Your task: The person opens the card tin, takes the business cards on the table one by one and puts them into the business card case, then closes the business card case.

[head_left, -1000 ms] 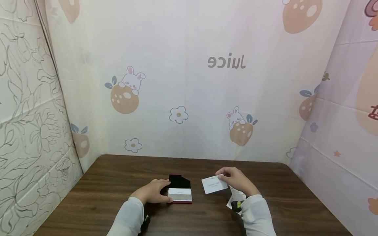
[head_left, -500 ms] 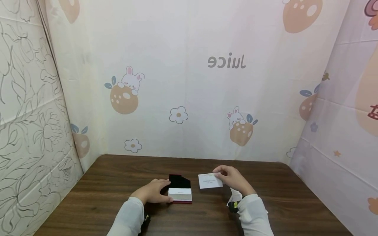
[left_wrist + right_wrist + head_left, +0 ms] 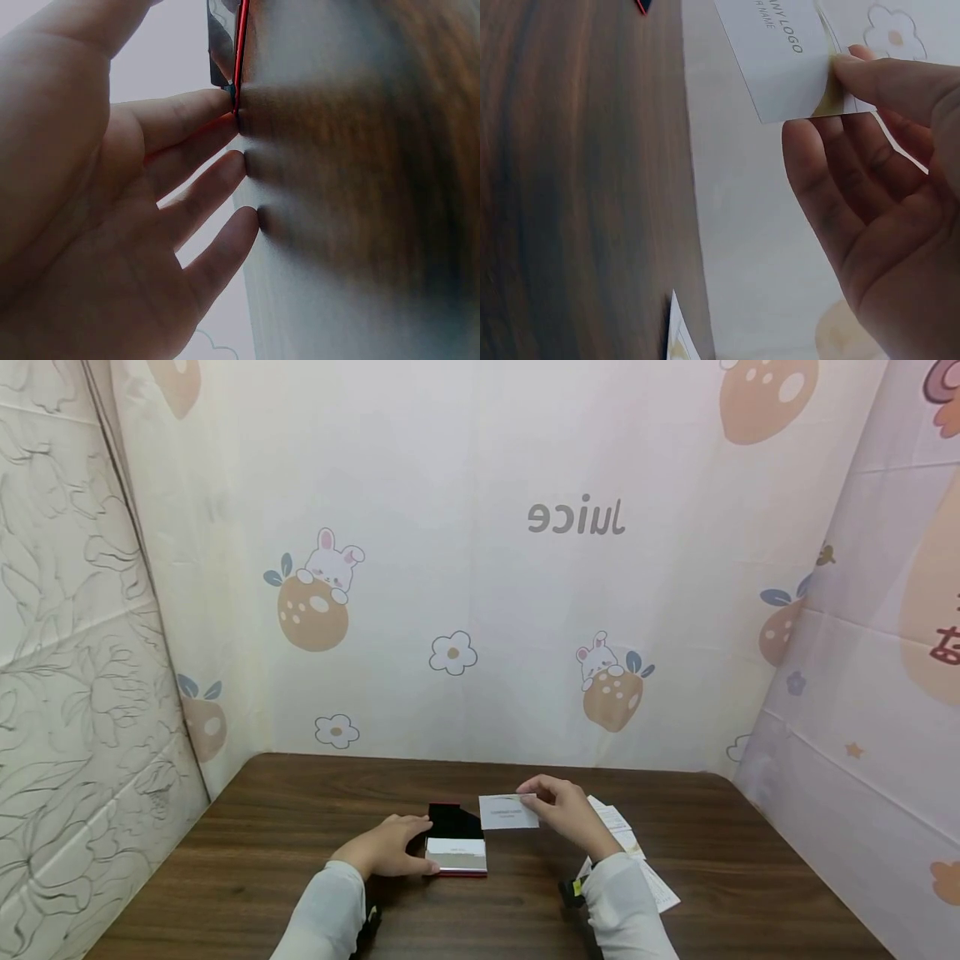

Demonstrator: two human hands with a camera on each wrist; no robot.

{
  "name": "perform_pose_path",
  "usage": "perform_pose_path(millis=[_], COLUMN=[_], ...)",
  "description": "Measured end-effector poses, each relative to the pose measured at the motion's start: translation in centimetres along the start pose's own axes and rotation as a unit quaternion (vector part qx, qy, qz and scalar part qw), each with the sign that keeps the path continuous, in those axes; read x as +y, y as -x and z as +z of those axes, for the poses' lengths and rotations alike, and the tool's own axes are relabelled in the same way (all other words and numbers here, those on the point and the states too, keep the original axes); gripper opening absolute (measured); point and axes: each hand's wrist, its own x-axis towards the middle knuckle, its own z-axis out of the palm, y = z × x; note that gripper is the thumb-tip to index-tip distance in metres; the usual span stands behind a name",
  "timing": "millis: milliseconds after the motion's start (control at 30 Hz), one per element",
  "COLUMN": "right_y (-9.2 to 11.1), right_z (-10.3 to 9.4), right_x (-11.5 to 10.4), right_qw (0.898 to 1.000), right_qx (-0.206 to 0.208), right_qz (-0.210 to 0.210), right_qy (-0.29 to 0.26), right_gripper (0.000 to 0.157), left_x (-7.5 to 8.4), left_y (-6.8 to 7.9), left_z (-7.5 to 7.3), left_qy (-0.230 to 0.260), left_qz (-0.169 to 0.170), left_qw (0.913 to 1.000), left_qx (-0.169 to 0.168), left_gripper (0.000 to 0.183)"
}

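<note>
A card case (image 3: 457,862) lies on the table with its black-lined lid folded back and white cards inside. My left hand (image 3: 386,847) rests at its left side, thumb on the front corner and index finger by the lid. In the left wrist view the fingers (image 3: 217,176) are nearly straight, their tips against the case's red edge and the tabletop. Between thumb and fingers, my right hand (image 3: 566,814) pinches a white business card (image 3: 502,812) by its right end. The card is above the table, close to the lid's right edge. Printed lettering shows on it in the right wrist view.
Several loose cards (image 3: 651,881) lie on the brown wooden table (image 3: 300,902), partly hidden under the right forearm. A printed curtain (image 3: 480,710) stands along the table's far edge, with more curtains at both sides.
My right hand has carried the business card leftward, from right of the case to close by its lid. More of the loose cards now shows. The left hand and case have stayed put.
</note>
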Motion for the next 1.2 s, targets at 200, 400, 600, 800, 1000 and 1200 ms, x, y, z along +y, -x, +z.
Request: perform_pose_path(millis=[200,400,600,800,1000,1200], right_y=[-0.1,0.2,0.6,0.9,0.9,0.9], right_z=[1.3,2.4,3.3,4.2,4.7,5.2], right_x=[-0.5,-1.2,-2.0,-2.7,-3.2,-3.0], right_qw=[1.000,0.998,0.995,0.993,0.994,0.994], right_qx=[-0.020,-0.036,-0.058,-0.073,-0.071,-0.076], right_qz=[-0.018,-0.053,-0.083,-0.087,-0.080,-0.079], right_qy=[0.011,0.009,-0.004,-0.012,-0.021,-0.004], right_gripper=[0.016,0.023,0.024,0.024,0.023,0.022], left_x=[0.2,0.7,1.2,1.4,1.4,1.4], left_y=[0.1,0.3,0.6,0.7,0.7,0.8], left_z=[0.1,0.3,0.6,0.7,0.7,0.6], left_qy=[-0.002,-0.009,-0.006,-0.007,0.001,0.000], left_qz=[-0.004,-0.010,-0.015,-0.016,-0.012,-0.007], left_qw=[1.0000,0.9999,0.9999,0.9998,0.9998,0.9998], left_qx=[0.001,0.004,0.006,0.010,0.014,0.017], left_gripper=[0.076,0.076,0.076,0.077,0.077,0.076])
